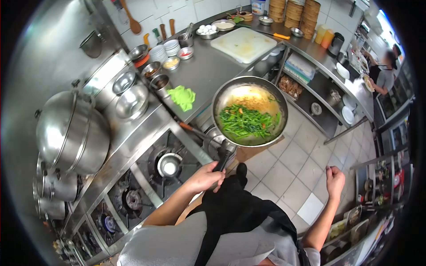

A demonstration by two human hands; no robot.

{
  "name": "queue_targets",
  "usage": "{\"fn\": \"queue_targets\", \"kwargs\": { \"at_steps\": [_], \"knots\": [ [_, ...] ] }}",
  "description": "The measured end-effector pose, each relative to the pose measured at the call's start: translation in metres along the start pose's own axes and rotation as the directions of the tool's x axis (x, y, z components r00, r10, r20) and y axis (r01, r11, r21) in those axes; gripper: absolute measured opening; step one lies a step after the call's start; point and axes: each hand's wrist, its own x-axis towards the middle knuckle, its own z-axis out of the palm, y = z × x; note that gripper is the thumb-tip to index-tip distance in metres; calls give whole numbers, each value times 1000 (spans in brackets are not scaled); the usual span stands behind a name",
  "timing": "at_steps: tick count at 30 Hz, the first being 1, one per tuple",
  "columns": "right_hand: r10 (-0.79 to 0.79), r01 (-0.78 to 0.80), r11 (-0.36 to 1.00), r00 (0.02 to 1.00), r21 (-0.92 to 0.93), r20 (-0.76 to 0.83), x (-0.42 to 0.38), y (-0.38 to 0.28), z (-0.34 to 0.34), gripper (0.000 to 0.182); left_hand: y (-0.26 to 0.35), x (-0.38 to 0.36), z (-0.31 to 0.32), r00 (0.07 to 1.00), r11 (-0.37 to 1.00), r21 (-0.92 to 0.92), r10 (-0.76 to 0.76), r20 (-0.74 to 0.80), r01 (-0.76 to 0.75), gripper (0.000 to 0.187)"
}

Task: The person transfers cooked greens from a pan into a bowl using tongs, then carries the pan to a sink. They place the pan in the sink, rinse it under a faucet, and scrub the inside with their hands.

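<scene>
My left hand (204,178) is closed round the black handle of a frying pan (283,113), which it holds up off the stove, over the floor. Cooked green leafy vegetables (248,122) with small orange-red bits lie in the lower part of the pan, and brownish oil or sauce coats the rest of its inside. Out to the right, away from the pan, my right hand (336,181) is curled into a loose fist above the tiled floor. Nothing shows in it.
Left of me is a gas stove (146,190) with several burners and large steel pots (73,133). A counter holds a green cloth (182,97), small bowls and a white cutting board (243,44). Shelving (317,91) stands ahead right. Another person (385,75) works at the far right.
</scene>
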Motion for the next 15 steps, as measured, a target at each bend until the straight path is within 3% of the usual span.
{"fn": "queue_targets", "kwargs": {
  "at_steps": [3, 5, 7, 8, 9, 12, 15],
  "knots": [
    [39, -37, 998, 999, -51, 35, 70, -5, 38, 29, 19, 45, -20, 996, 997, -55, 49, -80, -53, 17],
    [-41, 39, 998, 999, -49, -22, 128, 11, 80, 27, 27, 81, -39, 992, 991, -107, 62, -108, -74, 17],
    [-98, 120, 989, 970, -90, 225, 177, -2, 98, 24, 46, 97, -44, 988, 996, -73, 46, -150, -58, 17],
    [-98, 108, 994, 964, -24, 249, 208, -17, 108, 21, 50, 103, -50, 981, 989, -111, 76, -180, -97, 17],
    [-110, 101, 994, 957, 47, 268, 247, -49, 119, 18, 55, 110, -55, 970, 979, -144, 113, -216, -146, 17],
    [-338, 300, 933, 920, 198, 198, 349, -154, 157, 19, 64, 113, -61, 950, 978, -134, 113, -291, -158, 17],
    [-584, 506, 798, 782, 326, 216, 441, -264, 218, 21, 78, 109, -54, 899, 967, -201, 57, -435, -159, 17]
  ]
}}
